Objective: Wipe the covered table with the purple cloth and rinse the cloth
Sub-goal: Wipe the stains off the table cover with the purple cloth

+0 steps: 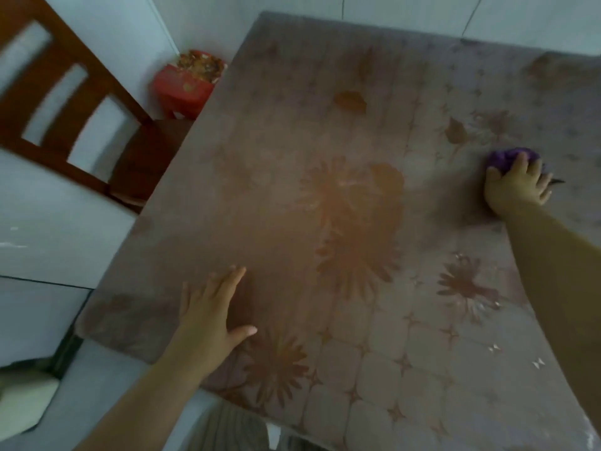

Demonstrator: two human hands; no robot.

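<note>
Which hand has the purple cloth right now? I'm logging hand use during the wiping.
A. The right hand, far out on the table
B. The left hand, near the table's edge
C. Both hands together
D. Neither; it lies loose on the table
A: the right hand presses on the bunched purple cloth far out on the covered table, while the left hand rests flat and empty near the table's edge.

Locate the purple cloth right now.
Head view, right side: the purple cloth is bunched under the right hand on the covered table, toward its far right part.
</note>
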